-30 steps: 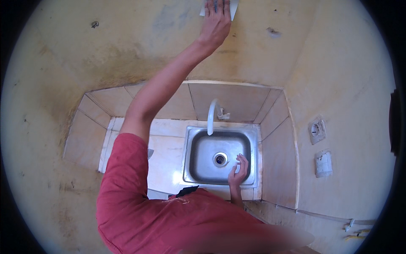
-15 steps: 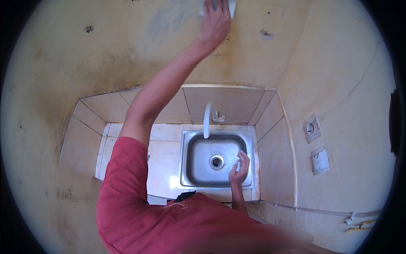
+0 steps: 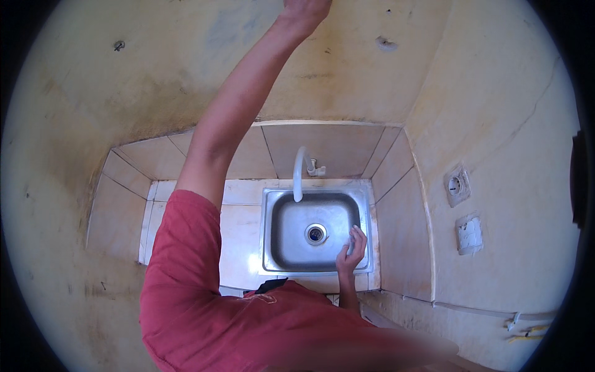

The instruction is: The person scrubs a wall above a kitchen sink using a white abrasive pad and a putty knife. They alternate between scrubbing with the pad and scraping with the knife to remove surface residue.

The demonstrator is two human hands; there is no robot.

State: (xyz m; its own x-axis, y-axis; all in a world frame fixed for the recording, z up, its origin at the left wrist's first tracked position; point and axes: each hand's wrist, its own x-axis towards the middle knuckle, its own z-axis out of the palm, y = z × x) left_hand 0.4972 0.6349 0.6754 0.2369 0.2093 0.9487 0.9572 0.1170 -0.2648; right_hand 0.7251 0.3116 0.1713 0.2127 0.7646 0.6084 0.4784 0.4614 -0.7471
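Observation:
My left hand (image 3: 307,12) reaches against the stained wall (image 3: 353,74), cut off by the top edge, so its fingers and whatever they hold are hidden. Below it, my bare forearm rises from a red sleeve. Over the right side of the steel sink (image 3: 296,248), my right hand (image 3: 352,251) has loosely curled fingers around a small pale thing that I cannot make out. A white curved tap (image 3: 299,170) stands behind the basin, above its drain (image 3: 315,234).
Tiled worktop (image 3: 242,229) lies left of the sink, within a tiled surround (image 3: 322,149). The right wall holds a socket (image 3: 457,185) and a damaged plate (image 3: 469,234); below run a pipe and yellow wires (image 3: 520,339). My red-shirted torso fills the lower middle.
My left hand has moved up, mostly out of view, and the pale sheet under its fingers no longer shows. The sink sits slightly further left in the picture; my right hand stays over it.

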